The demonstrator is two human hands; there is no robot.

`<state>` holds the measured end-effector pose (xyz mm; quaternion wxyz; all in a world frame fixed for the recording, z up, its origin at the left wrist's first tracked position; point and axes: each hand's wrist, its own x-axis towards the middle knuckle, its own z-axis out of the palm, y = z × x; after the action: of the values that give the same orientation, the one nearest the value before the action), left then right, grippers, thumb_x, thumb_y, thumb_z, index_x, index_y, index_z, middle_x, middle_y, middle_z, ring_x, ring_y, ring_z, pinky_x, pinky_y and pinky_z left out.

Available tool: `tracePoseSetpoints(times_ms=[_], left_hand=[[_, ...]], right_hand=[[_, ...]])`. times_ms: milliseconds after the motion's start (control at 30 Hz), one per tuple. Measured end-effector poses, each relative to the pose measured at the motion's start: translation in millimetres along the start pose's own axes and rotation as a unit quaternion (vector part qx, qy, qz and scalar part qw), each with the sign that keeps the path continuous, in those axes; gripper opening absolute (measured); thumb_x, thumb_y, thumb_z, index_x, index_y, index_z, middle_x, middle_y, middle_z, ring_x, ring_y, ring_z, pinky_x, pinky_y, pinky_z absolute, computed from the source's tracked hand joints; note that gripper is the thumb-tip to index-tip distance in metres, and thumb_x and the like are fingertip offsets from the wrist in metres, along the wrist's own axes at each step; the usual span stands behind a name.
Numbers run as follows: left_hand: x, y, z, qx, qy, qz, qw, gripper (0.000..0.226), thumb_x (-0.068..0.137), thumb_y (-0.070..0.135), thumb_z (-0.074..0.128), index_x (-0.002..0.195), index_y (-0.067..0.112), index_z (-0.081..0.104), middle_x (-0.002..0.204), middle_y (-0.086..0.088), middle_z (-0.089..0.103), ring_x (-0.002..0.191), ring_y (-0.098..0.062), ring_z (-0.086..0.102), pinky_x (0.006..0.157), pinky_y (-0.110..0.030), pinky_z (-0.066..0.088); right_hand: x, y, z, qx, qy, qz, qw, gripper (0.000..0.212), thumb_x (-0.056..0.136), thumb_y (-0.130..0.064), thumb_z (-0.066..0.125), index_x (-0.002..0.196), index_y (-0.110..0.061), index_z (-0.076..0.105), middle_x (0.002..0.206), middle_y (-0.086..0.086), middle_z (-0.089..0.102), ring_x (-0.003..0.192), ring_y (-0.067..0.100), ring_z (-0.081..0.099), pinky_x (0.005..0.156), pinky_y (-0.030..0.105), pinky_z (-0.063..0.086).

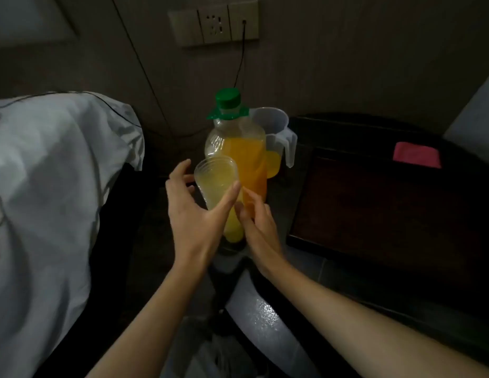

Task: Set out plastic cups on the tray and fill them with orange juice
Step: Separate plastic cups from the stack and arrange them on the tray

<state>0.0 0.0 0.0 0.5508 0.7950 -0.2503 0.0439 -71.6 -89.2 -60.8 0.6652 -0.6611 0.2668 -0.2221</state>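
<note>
Cup-setting step: left hand (pixel 194 214) spread round the plastic cup stack (pixel 216 180), thumb touching, right hand (pixel 261 227) against its side, grip unclear, by orange juice bottle (pixel 239 156); next probably needs one cup separated for the tray (pixel 374 203).

A dark tabletop (pixel 347 132) is seen right of the right hand (pixel 261 230); a reddish-brown rectangular tray (pixel 374 208) is laid on it, with a pink cloth (pixel 416 155) beyond. Just past the left hand (pixel 193 214), a green-capped clear plastic juice bottle (pixel 238 148) and a translucent plastic jug (pixel 276 126) are stood.
</note>
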Motion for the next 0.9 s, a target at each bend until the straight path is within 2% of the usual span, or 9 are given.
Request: tracePoseSetpoints(times_ms=[100,133,200,333,467,567,700,800,900], left_hand=[[1,-7,5,-0.024,-0.03,-0.03,0.999,0.079,0.077,0.073,0.064,0.145,0.038,0.042,0.138,0.008,0.051,0.122,-0.007,0.055,0.1,-0.036,0.053],[0,-11,7,-0.037,-0.045,-0.037,0.998,0.074,0.079,0.073,0.062,0.143,0.04,0.044,0.137,0.009,0.053,0.121,-0.006,0.056,0.099,-0.036,0.054],[0,-15,11,-0.061,-0.058,-0.045,0.995,0.064,0.082,0.071,0.06,0.138,0.043,0.046,0.132,0.012,0.057,0.118,-0.004,0.059,0.098,-0.039,0.055],[1,-13,17,-0.093,-0.062,-0.046,0.993,0.059,0.086,0.065,0.059,0.138,0.041,0.047,0.129,0.015,0.061,0.116,0.002,0.06,0.097,-0.036,0.055],[0,4,19,-0.119,-0.061,-0.039,0.99,0.06,0.086,0.064,0.057,0.137,0.036,0.048,0.126,0.016,0.062,0.112,0.004,0.061,0.09,-0.026,0.055],[-6,25,23,-0.173,-0.068,-0.049,0.981,0.056,0.087,0.063,0.057,0.134,0.034,0.05,0.118,0.02,0.066,0.109,0.001,0.065,0.087,-0.026,0.056],[-12,53,36,-0.238,-0.102,-0.077,0.963,0.044,0.093,0.056,0.057,0.132,0.039,0.049,0.115,0.021,0.067,0.107,-0.005,0.068,0.094,-0.043,0.057],[-18,75,51,-0.275,-0.13,-0.08,0.949,0.04,0.092,0.054,0.058,0.131,0.043,0.05,0.114,0.019,0.068,0.107,-0.007,0.069,0.096,-0.048,0.056],[-23,97,68,-0.307,-0.159,-0.086,0.934,0.033,0.094,0.053,0.059,0.125,0.045,0.052,0.112,0.022,0.067,0.108,-0.005,0.067,0.1,-0.048,0.053]], right_hand=[[5,7,11,0.004,0.001,-0.007,1.0,0.09,0.072,-0.089,0.051,0.149,-0.044,0.039,0.146,-0.007,0.044,0.133,0.011,0.048,0.104,0.03,0.047],[7,11,15,0.014,-0.005,-0.006,1.0,0.087,0.072,-0.088,0.054,0.147,-0.045,0.04,0.145,-0.009,0.046,0.133,0.011,0.049,0.107,0.037,0.048],[11,17,22,0.021,-0.001,-0.008,1.0,0.078,0.077,-0.079,0.061,0.144,-0.046,0.042,0.143,-0.009,0.052,0.131,0.01,0.052,0.106,0.043,0.05],[14,19,24,0.039,0.013,-0.019,0.999,0.07,0.078,-0.062,0.066,0.142,-0.042,0.047,0.138,-0.009,0.055,0.125,0.006,0.056,0.1,0.033,0.054],[9,8,12,0.017,0.044,-0.038,0.998,0.06,0.084,-0.048,0.068,0.141,-0.042,0.048,0.13,-0.01,0.053,0.116,0.003,0.058,0.081,0.009,0.05],[1,-8,-3,-0.002,0.074,-0.047,0.996,0.049,0.093,-0.035,0.069,0.137,-0.045,0.05,0.121,-0.011,0.049,0.106,0.003,0.06,0.072,0.005,0.048],[-13,-32,-31,-0.036,0.116,-0.076,0.99,0.058,0.082,-0.055,0.068,0.136,-0.041,0.052,0.118,-0.009,0.048,0.098,-0.001,0.06,0.071,0.005,0.047],[-19,-44,-56,-0.087,0.147,-0.094,0.981,0.06,0.083,-0.057,0.07,0.136,-0.039,0.048,0.117,-0.01,0.046,0.098,-0.002,0.058,0.078,0.01,0.048],[-25,-50,-83,-0.179,0.183,-0.112,0.96,0.074,0.081,-0.074,0.059,0.143,-0.042,0.034,0.127,-0.011,0.042,0.11,0.008,0.056,0.093,0.038,0.053]])
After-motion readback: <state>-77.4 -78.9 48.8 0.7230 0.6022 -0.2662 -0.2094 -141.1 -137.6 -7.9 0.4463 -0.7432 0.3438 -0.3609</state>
